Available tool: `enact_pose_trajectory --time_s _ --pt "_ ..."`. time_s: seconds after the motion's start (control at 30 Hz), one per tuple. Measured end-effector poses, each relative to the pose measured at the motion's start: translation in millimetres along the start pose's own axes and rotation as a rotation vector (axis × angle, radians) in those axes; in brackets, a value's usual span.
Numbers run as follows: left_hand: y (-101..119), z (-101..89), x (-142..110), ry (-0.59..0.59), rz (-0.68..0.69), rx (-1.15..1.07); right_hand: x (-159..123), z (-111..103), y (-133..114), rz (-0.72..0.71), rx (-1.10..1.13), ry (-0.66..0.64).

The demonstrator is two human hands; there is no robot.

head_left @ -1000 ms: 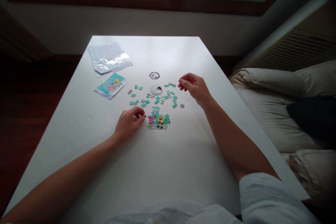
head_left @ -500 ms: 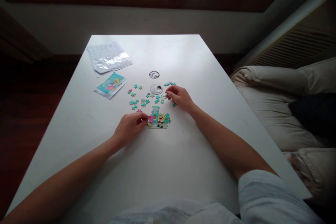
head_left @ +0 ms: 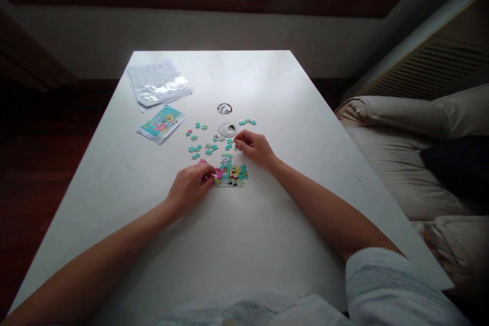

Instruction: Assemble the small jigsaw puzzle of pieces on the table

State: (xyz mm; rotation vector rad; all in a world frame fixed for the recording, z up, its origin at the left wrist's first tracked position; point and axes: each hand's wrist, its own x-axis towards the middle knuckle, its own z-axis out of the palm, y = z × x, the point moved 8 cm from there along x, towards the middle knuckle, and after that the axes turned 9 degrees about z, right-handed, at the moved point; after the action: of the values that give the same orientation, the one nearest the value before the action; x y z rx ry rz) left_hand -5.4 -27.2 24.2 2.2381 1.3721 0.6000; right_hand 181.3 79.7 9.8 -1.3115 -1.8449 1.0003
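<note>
A partly joined jigsaw puzzle (head_left: 232,175) with cartoon figures lies flat on the white table (head_left: 244,244). My left hand (head_left: 192,182) is closed at its left side, with fingertips on the edge by the pink figure. Just above the puzzle's right part, my right hand (head_left: 255,148) is closed in a pinch on a small jigsaw piece, mostly hidden by the fingers. Loose green jigsaw pieces (head_left: 209,152) lie scattered beyond the puzzle, some close to the right fingertips. A few more pieces (head_left: 247,122) sit farther back on the right.
A picture sheet (head_left: 162,124) showing cartoon figures lies at the left, with a clear plastic bag (head_left: 158,84) behind it. Two round fittings are set in the tabletop, a hole (head_left: 224,108) and a grommet (head_left: 227,129). A cushioned sofa (head_left: 397,163) stands to the right.
My right hand has moved a little left and toward me, nearer the joined puzzle. My left hand has stayed almost still at the puzzle's left edge.
</note>
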Motion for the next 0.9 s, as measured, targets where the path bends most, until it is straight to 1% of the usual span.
enact_pose_trajectory --time_s 0.17,0.23,0.4,0.5,0.57,0.67,0.73,0.8,0.9 --pt "1.7 -2.4 0.8 -0.012 0.038 0.051 -2.4 3.8 -1.8 -0.019 -0.027 -0.007" --pt "0.9 -2.6 1.6 -0.039 0.043 0.057 -3.6 5.1 -3.8 -0.033 -0.043 -0.010" --pt "0.8 0.1 3.2 -0.119 0.076 0.082 -7.7 10.1 -13.2 -0.127 -0.086 -0.026" --pt "2.4 -2.0 2.7 -0.148 0.103 0.106 -9.2 12.7 -13.8 -0.143 -0.096 -0.031" --pt "8.1 -4.8 1.8 -0.189 0.174 0.138 -9.8 13.5 -12.7 -0.145 -0.092 -0.032" --pt "22.1 -7.6 -1.9 -0.289 0.369 0.196 -9.4 12.7 -9.1 -0.134 -0.075 -0.029" --pt "27.7 -9.7 -4.3 -0.331 0.470 0.219 -8.0 10.1 -5.9 -0.116 -0.059 -0.012" --pt "29.3 -10.4 -5.8 -0.357 0.531 0.239 -6.3 5.8 -2.9 -0.096 -0.039 0.019" --pt "28.4 -11.1 -6.1 -0.352 0.572 0.265 -4.9 0.6 -1.2 -0.082 -0.017 0.059"
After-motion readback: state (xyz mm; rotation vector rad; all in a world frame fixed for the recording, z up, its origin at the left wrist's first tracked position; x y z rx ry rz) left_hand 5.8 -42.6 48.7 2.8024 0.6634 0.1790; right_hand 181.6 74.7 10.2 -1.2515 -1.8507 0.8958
